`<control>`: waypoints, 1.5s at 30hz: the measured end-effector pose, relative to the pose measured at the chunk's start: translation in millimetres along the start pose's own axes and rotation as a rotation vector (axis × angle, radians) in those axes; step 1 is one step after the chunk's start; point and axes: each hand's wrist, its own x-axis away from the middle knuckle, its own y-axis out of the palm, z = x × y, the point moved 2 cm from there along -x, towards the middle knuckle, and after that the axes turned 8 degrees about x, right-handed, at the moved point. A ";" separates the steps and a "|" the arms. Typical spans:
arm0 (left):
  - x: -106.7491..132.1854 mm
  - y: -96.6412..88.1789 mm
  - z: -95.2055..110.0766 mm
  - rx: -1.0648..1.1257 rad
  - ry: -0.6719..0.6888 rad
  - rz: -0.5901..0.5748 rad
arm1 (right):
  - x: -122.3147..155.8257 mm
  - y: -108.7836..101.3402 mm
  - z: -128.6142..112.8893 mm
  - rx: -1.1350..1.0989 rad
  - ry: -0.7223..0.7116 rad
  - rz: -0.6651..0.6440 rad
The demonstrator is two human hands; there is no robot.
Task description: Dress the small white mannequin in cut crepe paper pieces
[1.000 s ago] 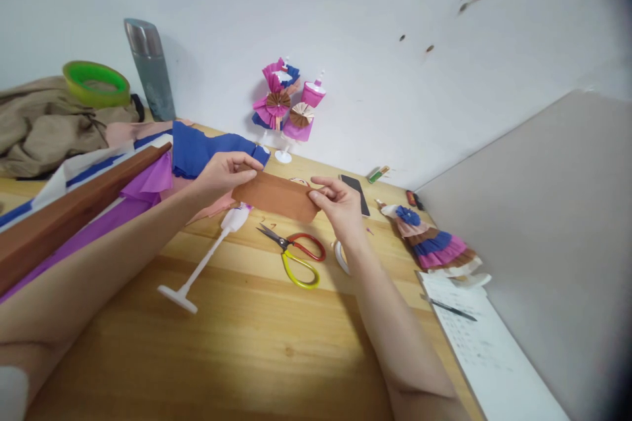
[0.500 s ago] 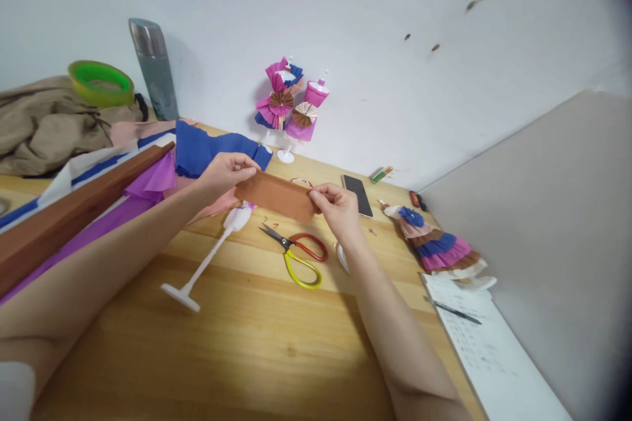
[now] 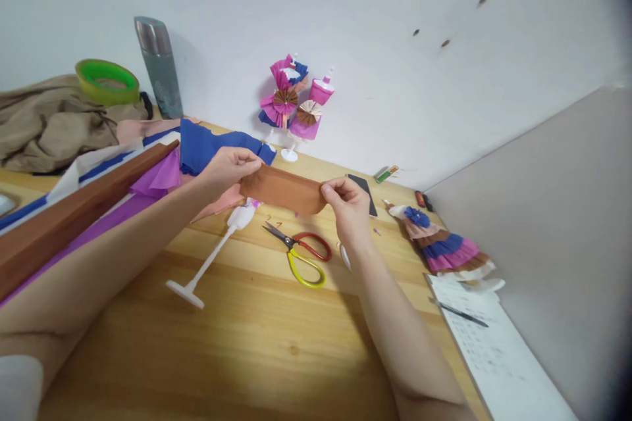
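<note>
A strip of brown crepe paper is stretched between my two hands above the table. My left hand pinches its left end and my right hand pinches its right end. Below the strip lie scissors with one red and one yellow handle, their blades slightly apart. A small white dress stand rests on its side to the left of the scissors, its top partly behind the strip. A white round object is mostly hidden behind my right wrist.
Several coloured crepe sheets lie at left, near a tape roll and a flask. Two dressed mini stands stand by the wall. At right are a phone, a tiered doll dress and a written sheet with a pen.
Both hands have moved slightly apart, so a little more of the brown strip's length shows. The whole view has shifted slightly; the things on the table lie as before.
</note>
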 end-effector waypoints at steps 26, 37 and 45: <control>3.6 3.1 -11.1 0.167 -0.149 -0.044 | -3.0 9.7 18.3 -0.203 0.218 0.094; -1.3 1.8 -20.2 -0.092 -0.070 0.025 | -3.7 0.6 16.1 -0.004 0.086 0.138; 12.5 8.6 -16.4 -1.094 0.106 -0.022 | -15.0 -16.4 8.4 0.073 -0.009 0.202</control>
